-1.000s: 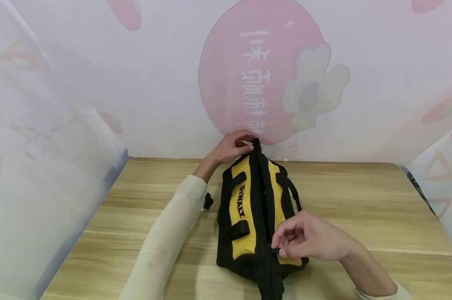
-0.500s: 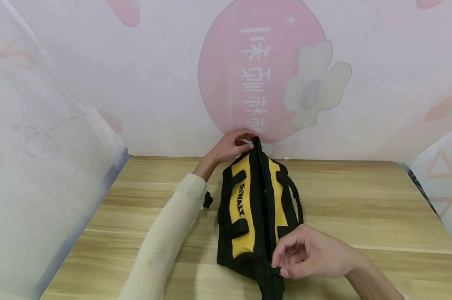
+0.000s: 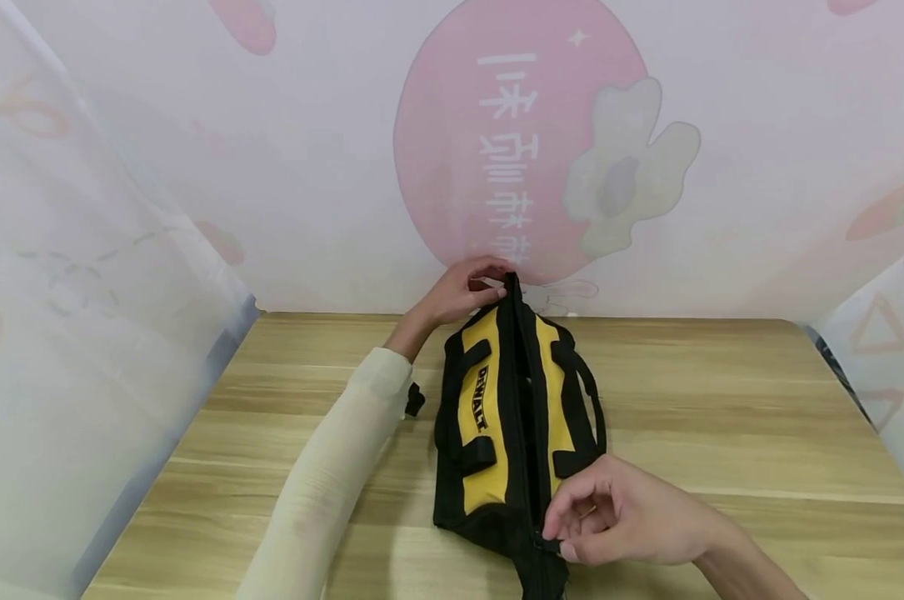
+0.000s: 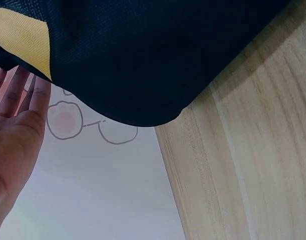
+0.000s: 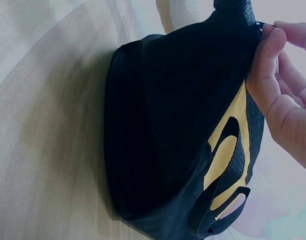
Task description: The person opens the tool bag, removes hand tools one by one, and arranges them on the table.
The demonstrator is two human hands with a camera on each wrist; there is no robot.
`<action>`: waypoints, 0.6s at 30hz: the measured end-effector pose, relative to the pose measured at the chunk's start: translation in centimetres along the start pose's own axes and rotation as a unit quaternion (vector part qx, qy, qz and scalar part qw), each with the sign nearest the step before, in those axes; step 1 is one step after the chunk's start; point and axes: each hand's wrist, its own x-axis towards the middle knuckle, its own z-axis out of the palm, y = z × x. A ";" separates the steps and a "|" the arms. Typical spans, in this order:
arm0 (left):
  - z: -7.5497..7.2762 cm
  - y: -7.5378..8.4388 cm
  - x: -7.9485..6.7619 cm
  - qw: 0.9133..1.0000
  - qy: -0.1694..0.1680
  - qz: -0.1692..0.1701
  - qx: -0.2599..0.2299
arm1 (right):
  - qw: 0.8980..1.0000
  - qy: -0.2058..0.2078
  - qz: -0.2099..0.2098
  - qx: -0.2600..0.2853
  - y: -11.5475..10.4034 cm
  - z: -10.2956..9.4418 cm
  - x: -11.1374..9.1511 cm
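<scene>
A black and yellow DeWalt tool bag (image 3: 484,483) lies lengthwise on the wooden table, its top zipper parted in a long dark slit (image 3: 529,417). At the bag's far end my left hand (image 3: 455,296) pinches the black end of the zipper band between thumb and fingers. In the left wrist view, that hand's fingers (image 4: 40,95) reach up behind the bag's edge. Near the close end, my right hand (image 3: 631,517) pinches the small black zipper pull (image 3: 547,543) between thumb and forefinger. The right wrist view shows the same grip, right at the top edge of the bag.
Black carry handles (image 3: 590,387) stick out on the bag's sides. A small black strap end (image 3: 415,400) juts out to its left. Behind the wooden table (image 3: 721,400) stands a pale printed backdrop (image 3: 309,167), with more of it at both sides.
My right hand has drawn the zipper pull a short way toward me, to the bag's near end, and the slit is longer. My left hand keeps its place at the far end.
</scene>
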 end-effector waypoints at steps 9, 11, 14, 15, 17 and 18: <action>0.0 0.1 -0.1 1.000 0.001 -0.003 -0.004 | 1.000 -0.004 0.005 0.008 0.0 0.3 0.1; 0.1 0.1 -0.1 1.000 0.002 -0.004 -0.004 | 1.000 -0.007 0.006 0.010 0.0 0.4 0.0; 0.0 0.0 -0.1 1.000 0.001 -0.005 -0.001 | 1.000 -0.011 0.008 0.010 -0.1 0.6 0.0; 0.0 0.0 -0.2 1.000 0.001 -0.006 0.000 | 1.000 -0.012 0.008 0.010 -0.1 0.7 0.0; 0.0 0.0 -0.2 1.000 0.001 -0.006 0.001 | 1.000 -0.014 0.009 0.010 0.0 0.7 0.0; -0.1 0.0 -0.2 1.000 0.001 -0.006 0.001 | 1.000 -0.015 0.008 0.008 0.0 0.8 0.0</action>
